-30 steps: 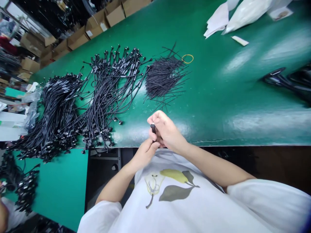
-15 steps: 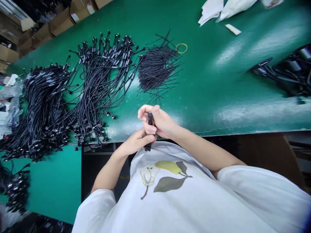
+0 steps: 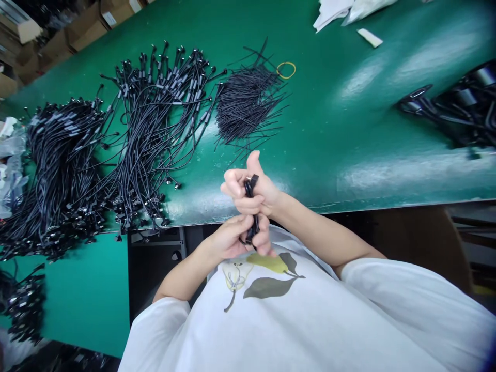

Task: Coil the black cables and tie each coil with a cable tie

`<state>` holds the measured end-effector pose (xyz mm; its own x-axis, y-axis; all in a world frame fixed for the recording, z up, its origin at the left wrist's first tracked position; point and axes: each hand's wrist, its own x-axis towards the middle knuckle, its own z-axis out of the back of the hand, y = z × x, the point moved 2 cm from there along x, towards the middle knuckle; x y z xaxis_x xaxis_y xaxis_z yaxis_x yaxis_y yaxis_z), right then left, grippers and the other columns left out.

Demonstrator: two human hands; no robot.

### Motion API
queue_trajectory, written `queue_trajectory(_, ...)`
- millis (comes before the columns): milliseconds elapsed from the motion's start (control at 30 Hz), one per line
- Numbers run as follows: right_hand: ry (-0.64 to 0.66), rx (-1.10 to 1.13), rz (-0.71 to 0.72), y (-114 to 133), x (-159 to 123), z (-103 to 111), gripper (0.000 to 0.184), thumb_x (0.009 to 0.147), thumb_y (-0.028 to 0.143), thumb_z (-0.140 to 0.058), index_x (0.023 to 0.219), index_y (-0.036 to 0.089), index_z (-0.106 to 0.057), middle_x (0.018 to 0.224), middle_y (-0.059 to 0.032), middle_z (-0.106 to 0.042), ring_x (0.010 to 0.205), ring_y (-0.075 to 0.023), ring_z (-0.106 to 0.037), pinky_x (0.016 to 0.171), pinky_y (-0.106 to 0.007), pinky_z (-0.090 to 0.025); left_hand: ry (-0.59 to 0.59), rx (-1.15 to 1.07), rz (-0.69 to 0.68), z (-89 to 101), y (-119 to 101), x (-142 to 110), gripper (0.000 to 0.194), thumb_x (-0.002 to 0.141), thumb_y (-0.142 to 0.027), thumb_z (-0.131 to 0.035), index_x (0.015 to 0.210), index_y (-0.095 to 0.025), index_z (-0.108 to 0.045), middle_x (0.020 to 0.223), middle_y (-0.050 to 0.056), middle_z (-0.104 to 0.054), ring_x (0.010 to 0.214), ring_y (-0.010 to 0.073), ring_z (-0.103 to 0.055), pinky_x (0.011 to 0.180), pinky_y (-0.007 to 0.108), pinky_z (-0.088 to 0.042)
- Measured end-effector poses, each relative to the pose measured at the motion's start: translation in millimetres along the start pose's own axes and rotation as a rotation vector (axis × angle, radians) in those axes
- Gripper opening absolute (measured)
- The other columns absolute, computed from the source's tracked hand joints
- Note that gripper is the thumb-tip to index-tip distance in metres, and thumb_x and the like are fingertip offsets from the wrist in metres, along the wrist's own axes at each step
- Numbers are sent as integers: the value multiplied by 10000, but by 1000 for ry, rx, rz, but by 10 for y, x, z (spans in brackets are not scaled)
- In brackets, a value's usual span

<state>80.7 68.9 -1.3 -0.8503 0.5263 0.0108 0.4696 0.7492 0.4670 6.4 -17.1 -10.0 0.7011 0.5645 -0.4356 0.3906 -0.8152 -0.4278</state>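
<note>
Between my two hands is a black cable [image 3: 249, 190], folded into a short bundle with a connector at its upper end. My right hand [image 3: 258, 194] wraps its fingers round the upper part, thumb raised. Below it, my left hand [image 3: 236, 235] grips the lower end; part of the cable is hidden by the fingers. Beyond the hands lies a pile of thin black twist ties [image 3: 248, 103]. To the left, a heap of black cables [image 3: 147, 124] with connectors at both ends spreads over the green table [image 3: 321, 155].
A second cable heap [image 3: 65, 165] lies farther left. A yellow rubber band [image 3: 286, 70] is beside the tie pile. Bundled black cables [image 3: 461, 108] lie at the right. White bags [image 3: 349, 13] and a white scrap [image 3: 370, 37] are at the back; cardboard boxes [image 3: 87, 26] stand behind.
The cable bundle has tilted, and its connector end now shows above my right fingers. My left hand has shifted right and lower, with fingers round the bundle's lower end. The view has shifted slightly.
</note>
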Motion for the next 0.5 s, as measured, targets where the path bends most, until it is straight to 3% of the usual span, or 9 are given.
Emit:
queue_trajectory(67,-76,19,77,65,11,51,656,784,810,-355,680,169,-443,532,107,-284,297,23,-109,262,-115,-106,-69,-58,-46,0,-26,23,409,771,-568,-656,810,-174,-555,562,-31,-465,516,133,-526,650,351,-526)
queue_trajectory(167,-165,11,145,135,32,85,634,771,801,-408,691,174,-445,536,109,-270,298,18,-116,263,-122,-114,-108,-116,-54,2,-76,43,425,830,-589,-560,863,-167,-583,667,12,-516,682,182,-599,730,386,-540)
queue_trajectory(267,-205,-91,123,132,57,82,628,775,797,-417,699,175,-458,545,103,-276,311,10,-139,274,-135,-138,-90,-109,-77,1,-53,62,409,832,-560,-576,855,-152,-606,716,30,-528,758,205,-614,750,388,-535)
queue_trajectory(333,-244,-220,117,109,61,90,617,801,781,-402,718,175,-485,568,84,-321,335,-8,-232,301,-149,-224,-108,-53,-146,14,-11,85,396,811,-543,-619,806,-147,-604,700,27,-525,719,191,-602,702,343,-522)
queue_trajectory(433,-438,-550,284,100,-10,143,494,862,666,-454,840,184,-558,735,14,-497,546,-74,-504,505,-206,-458,-257,-23,-347,83,-34,118,367,840,-511,-606,739,-159,-570,672,13,-519,730,172,-608,718,296,-502)
queue_trajectory(500,-603,-878,492,93,-120,174,329,894,526,-515,957,211,-587,934,-32,-568,821,-136,-584,756,-281,-508,-379,-95,-523,162,-142,122,346,913,-456,-520,727,-167,-558,708,13,-547,822,159,-628,788,273,-493)
